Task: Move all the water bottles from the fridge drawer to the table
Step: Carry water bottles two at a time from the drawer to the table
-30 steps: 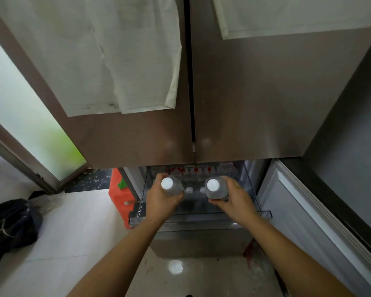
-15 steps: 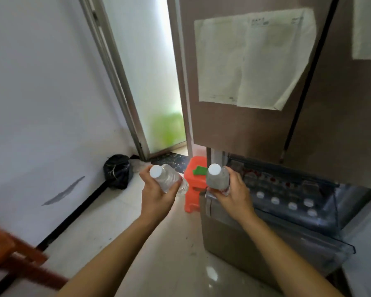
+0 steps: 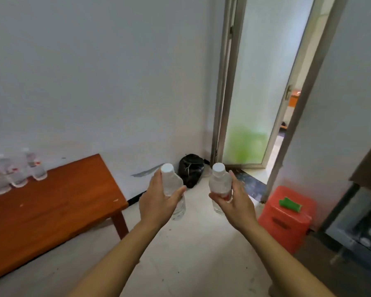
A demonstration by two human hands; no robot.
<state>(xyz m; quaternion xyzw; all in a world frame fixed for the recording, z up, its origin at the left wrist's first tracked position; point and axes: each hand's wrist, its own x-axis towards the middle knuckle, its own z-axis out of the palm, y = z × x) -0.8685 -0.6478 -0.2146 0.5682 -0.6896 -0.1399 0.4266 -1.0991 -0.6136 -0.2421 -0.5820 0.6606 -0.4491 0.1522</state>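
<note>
My left hand [image 3: 159, 202] grips a clear water bottle [image 3: 172, 185] with a white cap, held upright over the floor. My right hand [image 3: 236, 202] grips a second white-capped water bottle [image 3: 219, 185] with a red label. Both are in front of me at chest height, a little apart. The brown wooden table [image 3: 58, 202] stands at the left against the wall. Several water bottles [image 3: 15, 170] with red labels stand at its far left end. The open fridge drawer [image 3: 360, 228] shows at the right edge, with bottle caps blurred inside.
A red plastic stool [image 3: 287, 217] with a green item on top stands beside the fridge. A black bag [image 3: 191, 170] lies in the corner by a frosted glass door [image 3: 251, 103]. Pale tiled floor stretches between the table and the fridge.
I have turned left, away from the fridge drawer, carrying both bottles. The table with its bottles has come into view, and the fridge has slid to the right edge.
</note>
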